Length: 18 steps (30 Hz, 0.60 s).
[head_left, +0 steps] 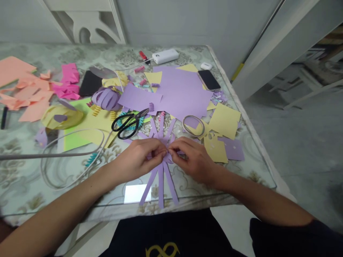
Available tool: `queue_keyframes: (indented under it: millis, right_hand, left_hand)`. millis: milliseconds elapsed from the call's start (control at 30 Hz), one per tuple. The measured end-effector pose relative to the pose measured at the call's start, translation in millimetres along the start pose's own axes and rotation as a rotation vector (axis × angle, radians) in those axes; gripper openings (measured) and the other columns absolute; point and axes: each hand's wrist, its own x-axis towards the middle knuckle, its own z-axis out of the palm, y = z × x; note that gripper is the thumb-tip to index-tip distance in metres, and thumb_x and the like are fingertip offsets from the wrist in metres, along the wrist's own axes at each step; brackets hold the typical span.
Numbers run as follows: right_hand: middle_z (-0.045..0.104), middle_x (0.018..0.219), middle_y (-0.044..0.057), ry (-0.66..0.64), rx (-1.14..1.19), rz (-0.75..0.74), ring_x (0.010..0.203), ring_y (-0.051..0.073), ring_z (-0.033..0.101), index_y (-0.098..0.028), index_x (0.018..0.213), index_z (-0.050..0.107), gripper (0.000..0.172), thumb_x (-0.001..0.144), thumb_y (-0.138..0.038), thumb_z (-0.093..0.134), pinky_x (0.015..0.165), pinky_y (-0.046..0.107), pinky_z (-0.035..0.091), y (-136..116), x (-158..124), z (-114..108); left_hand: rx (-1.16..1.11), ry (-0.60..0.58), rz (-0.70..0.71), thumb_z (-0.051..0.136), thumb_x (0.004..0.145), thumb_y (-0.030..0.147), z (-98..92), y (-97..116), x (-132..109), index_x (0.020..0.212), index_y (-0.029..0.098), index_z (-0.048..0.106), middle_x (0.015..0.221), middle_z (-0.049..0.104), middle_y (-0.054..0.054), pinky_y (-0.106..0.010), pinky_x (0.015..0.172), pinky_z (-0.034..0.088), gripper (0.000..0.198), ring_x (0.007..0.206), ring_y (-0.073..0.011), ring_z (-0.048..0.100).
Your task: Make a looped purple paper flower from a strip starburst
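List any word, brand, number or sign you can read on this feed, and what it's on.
No words or numbers can be read.
Dark shirt: a yellow looped emblem, cut off by the picture's lower edge; no letters to quote.
White device at the table's far side: a small dark mark, too small to read.
Phone: dark screen, nothing legible.
Purple paper strips: no lettering visible.

One star of narrow purple paper strips (160, 175), pinched at centre by left hand (142, 159) and right hand (194, 160); black-handled metal scissors (136, 117), beyond star, leftward.
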Motion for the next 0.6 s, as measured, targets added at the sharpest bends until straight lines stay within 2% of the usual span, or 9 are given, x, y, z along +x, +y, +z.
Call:
queue_keyframes:
  millis: [133, 267, 400, 600]
  right_hand:
    - [0.069, 0.091, 0.006, -0.005, 0.028, -0.010, 0.085, 0.018, 0.066, -0.018, 0.099, 0.064, 0.009, 0.101, -0.015, 0.055, 0.080, 0.033, 0.057, 1.7, 0.1, 0.1]
    - [0.070, 0.093, 0.011, -0.031, -0.108, -0.136, 0.088, 0.021, 0.065, -0.014, 0.102, 0.065, 0.012, 0.101, -0.014, 0.054, 0.082, 0.037, 0.059, 0.3, 1.4, -3.3]
    - [0.069, 0.091, 0.011, -0.072, -0.201, -0.225, 0.086, 0.022, 0.063, -0.013, 0.103, 0.065, 0.015, 0.102, -0.012, 0.051, 0.081, 0.040, 0.060, -1.8, 2.7, -6.1]
    - [0.068, 0.093, 0.010, -0.052, -0.079, -0.147, 0.089, 0.021, 0.064, -0.015, 0.103, 0.064, 0.012, 0.102, -0.014, 0.052, 0.082, 0.037, 0.059, 0.9, 1.6, -3.2]
  left_hand:
    - [-0.011, -0.010, -0.036, 0.058, 0.099, 0.025, -1.7, 1.1, -0.2, 0.088, 0.017, 0.067, 0.073, 0.064, 0.003, -0.021, 0.061, 0.043, 0.016, 0.065, -0.0099, 0.057]
    - [-0.010, -0.013, -0.028, 0.058, 0.097, 0.022, -2.3, 1.5, -0.4, 0.086, 0.017, 0.065, 0.073, 0.064, 0.002, -0.021, 0.061, 0.043, 0.015, 0.064, -0.0098, 0.057]
    - [0.022, -0.017, 0.000, 0.058, 0.096, 0.020, -1.4, 0.5, -0.4, 0.085, 0.016, 0.064, 0.072, 0.063, 0.003, -0.022, 0.062, 0.043, 0.013, 0.063, -0.0100, 0.056]
    - [0.001, -0.043, -0.012, 0.055, 0.097, 0.022, -3.8, 1.5, -0.3, 0.086, 0.016, 0.065, 0.073, 0.064, 0.002, -0.023, 0.062, 0.043, 0.016, 0.064, -0.0110, 0.056]
